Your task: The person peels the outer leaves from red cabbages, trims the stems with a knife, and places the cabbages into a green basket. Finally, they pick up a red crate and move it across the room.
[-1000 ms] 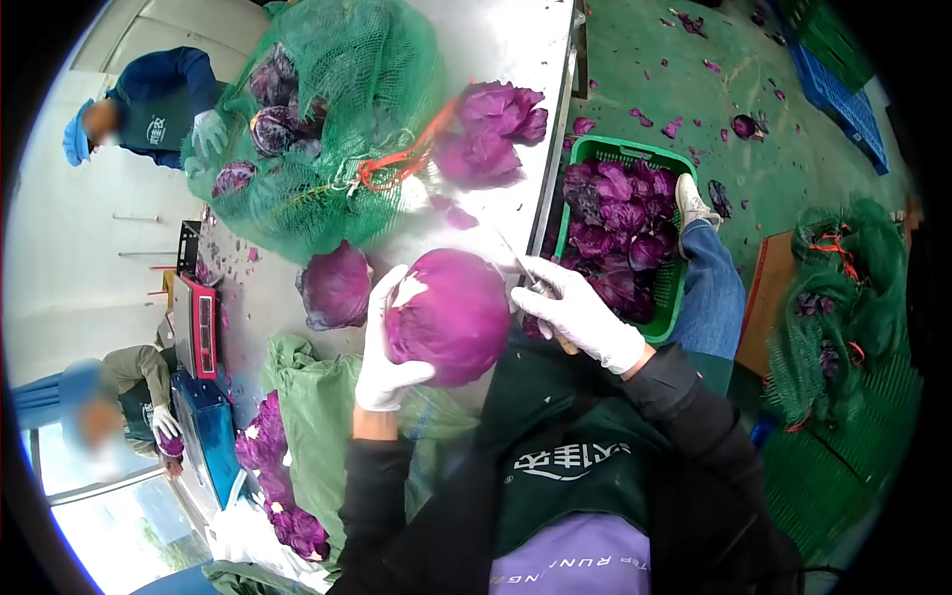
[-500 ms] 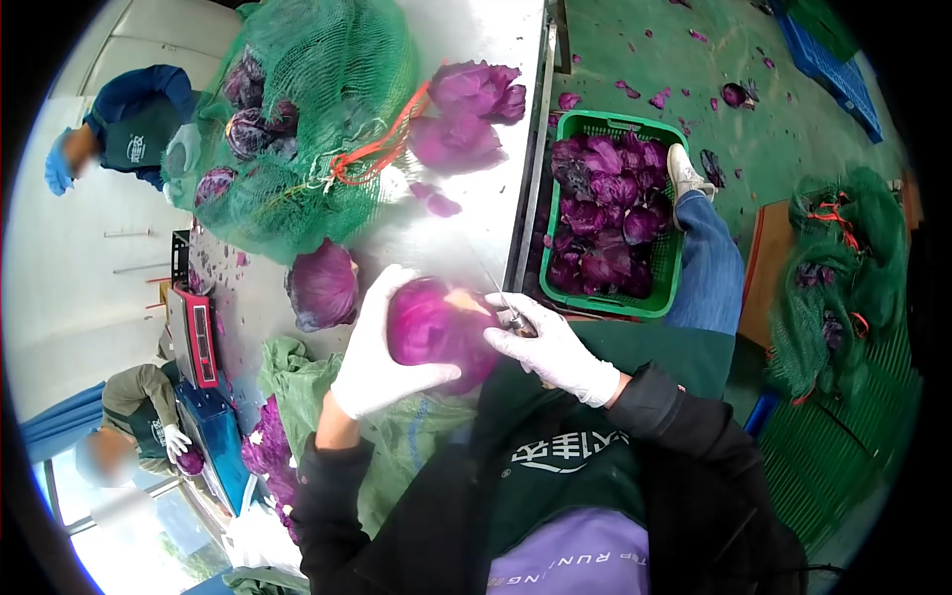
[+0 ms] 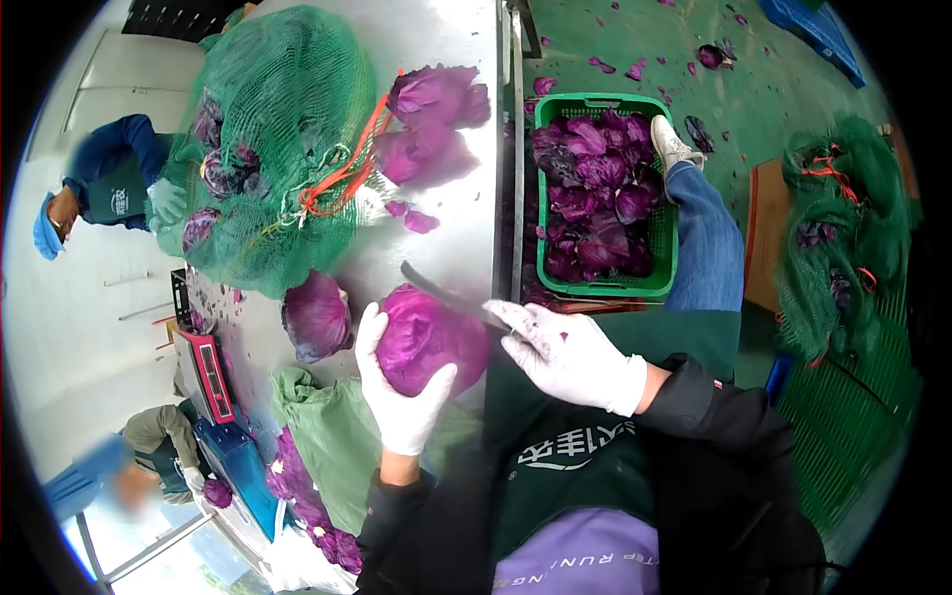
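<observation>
Cradling cabbage [image 3: 428,337] — left hand [image 3: 399,397] beneath it

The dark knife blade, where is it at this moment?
In the head view the dark knife blade lies across the top of the round purple cabbage, held by the right hand near the steel table's edge.

green floor [image 3: 635,40] strewn with purple scraps beside a steel table [image 3: 446,243].

Net sack [image 3: 268,149] on table [image 3: 446,238], crate [image 3: 605,193] right
</observation>
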The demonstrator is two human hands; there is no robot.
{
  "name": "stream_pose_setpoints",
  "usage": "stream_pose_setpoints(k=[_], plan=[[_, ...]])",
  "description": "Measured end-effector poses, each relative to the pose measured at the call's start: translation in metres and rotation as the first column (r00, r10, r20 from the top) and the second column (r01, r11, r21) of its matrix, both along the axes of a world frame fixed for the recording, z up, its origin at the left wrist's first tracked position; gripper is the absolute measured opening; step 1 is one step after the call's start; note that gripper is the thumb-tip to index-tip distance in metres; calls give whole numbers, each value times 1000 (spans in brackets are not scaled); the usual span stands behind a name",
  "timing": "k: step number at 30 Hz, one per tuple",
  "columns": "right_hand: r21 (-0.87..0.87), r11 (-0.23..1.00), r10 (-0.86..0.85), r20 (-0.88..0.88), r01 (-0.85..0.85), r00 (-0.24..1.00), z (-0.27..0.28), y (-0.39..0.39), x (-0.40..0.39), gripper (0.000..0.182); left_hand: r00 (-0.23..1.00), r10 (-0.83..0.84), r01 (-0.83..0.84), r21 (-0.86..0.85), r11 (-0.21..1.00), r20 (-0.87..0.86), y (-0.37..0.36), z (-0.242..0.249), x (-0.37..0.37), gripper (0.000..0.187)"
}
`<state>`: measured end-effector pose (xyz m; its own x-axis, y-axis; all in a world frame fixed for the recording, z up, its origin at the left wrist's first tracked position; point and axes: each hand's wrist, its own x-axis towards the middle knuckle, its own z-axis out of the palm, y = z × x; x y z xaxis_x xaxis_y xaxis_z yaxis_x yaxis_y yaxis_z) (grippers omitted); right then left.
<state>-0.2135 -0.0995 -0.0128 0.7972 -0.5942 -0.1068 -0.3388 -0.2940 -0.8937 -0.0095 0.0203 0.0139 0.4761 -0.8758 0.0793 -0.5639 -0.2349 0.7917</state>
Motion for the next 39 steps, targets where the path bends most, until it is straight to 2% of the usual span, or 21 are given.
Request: stream_pose_setpoints(k=[1, 3, 4, 5, 10, 13, 14, 17, 18, 21, 22, 23, 24, 26, 27, 29, 30, 33, 34, 39], plan=[[-168, 986, 4, 82, 10, 997, -15, 8, 1, 39, 1000, -1, 1, -1, 1000, -3, -1, 0, -1, 90], [-414, 906, 122, 49, -91, 991, -12, 12, -1, 37, 1000, 3, -3, -1, 1000, -11, -2, 1, -1, 90], [-325, 938, 144, 43, -123, 989, -7, 13, -1, 37, 1000, 5, -5, 0, 1000, -20, -4, 3, -2, 89], [-318, 936, 173, 41, -151, 984, -9, 14, 0, 35, 1000, -4, 4, 2, 1000, -2, -5, 4, -3, 89], [-251, 967, 59, 93, -34, 994, -6, 11, 7, 31, 1000, -5, 5, 9, 1000, 25, -5, 3, -1, 88], [-259, 966, 24, 118, 7, 993, -29, 12, 14, 33, 1000, -3, 3, 2, 1000, 8, -6, 1, -1, 89], [-253, 967, 14, 109, 14, 994, -29, 13, 12, 39, 1000, 0, 0, -3, 1000, 2, -8, 1, -2, 89], [-270, 962, 55, 34, -44, 998, -37, 8, 13, 35, 994, -22, 21, 8, 1000, 106, -12, 3, -5, 89], [-231, 971, 66, 14, -61, 998, -37, 7, 13, 32, 997, -3, 3, 1, 1000, 80, -12, 0, -6, 90], [-51, 987, 134, -229, -150, 964, -48, -2, 17, 29, 958, -56, 50, 29, 998, 280, -22, 9, -21, 89], [-117, 980, 134, -212, -161, 968, -82, -2, 13, 25, 896, -137, 122, 63, 991, 422, -27, 14, -37, 84], [-137, 974, 161, -153, -182, 975, -71, -5, 10, 25, 863, -198, 170, 101, 980, 465, -27, 17, -50, 88], [-102, 984, 129, -162, -146, 978, -64, -8, 9, 23, 875, -153, 154, 36, 987, 459, -25, 11, -50, 89], [40, 996, 79, -171, -73, 982, -66, 4, 9, 24, 906, -97, 124, -38, 992, 413, -12, 1, -42, 91], [231, 972, 72, -170, -31, 983, -58, 3, 10, 24, 933, -89, 126, -85, 988, 350, -2, -9, -32, 95], [289, 957, 9, -2, -8, 1000, -46, 6, 15, 28, 972, -88, 119, -134, 984, 219, 21, -23, -13, 97], [489, 871, -4, -101, 53, 995, -29, 5, 20, 35, 978, -118, 141, -127, 982, 174, 30, -25, -5, 98], [692, 718, 4, -116, 78, 993, -11, 7, 28, 45, 997, -82, 81, -141, 987, 3, 48, -30, -2, 97], [733, 671, -28, -122, 109, 992, -14, 11, 29, 48, 998, -70, 70, -129, 989, -1, 50, -29, -4, 95], [701, 712, -18, -46, 45, 999, -18, 14, 29, 42, 990, 11, -34, -159, 987, -143, 53, -32, -10, 87]])
